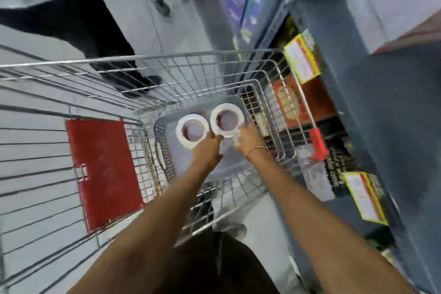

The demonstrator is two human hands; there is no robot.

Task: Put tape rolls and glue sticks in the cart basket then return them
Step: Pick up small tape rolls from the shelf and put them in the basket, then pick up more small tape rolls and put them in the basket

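Down inside the cart basket, both your arms reach to the floor of the wire cage, and everything that matters sits between your fingertips. Going left to right: the red flap on the near-left wall hangs flat against the wire, out of your way. Next, your left hand pinches the near rim of the left tape roll; the roll lies nearly flat with its core hole facing up, so the fingers can only take it by the edge. Just beside it, almost touching, the right tape roll lies the same way, and your right hand closes on its near-right rim, the bracelet showing at the wrist. Both rolls rest on, or hover just over, a pale tray-like liner at the bottom; blur hides whether they touch it. I judge this as either setting them down or lifting them out, and cannot tell which. No glue sticks are clearly visible; something pale and clear under your right fingers is too smeared to name. Far right, the shelf with yellow price tags stands close against the cart, which keeps the return reach short.
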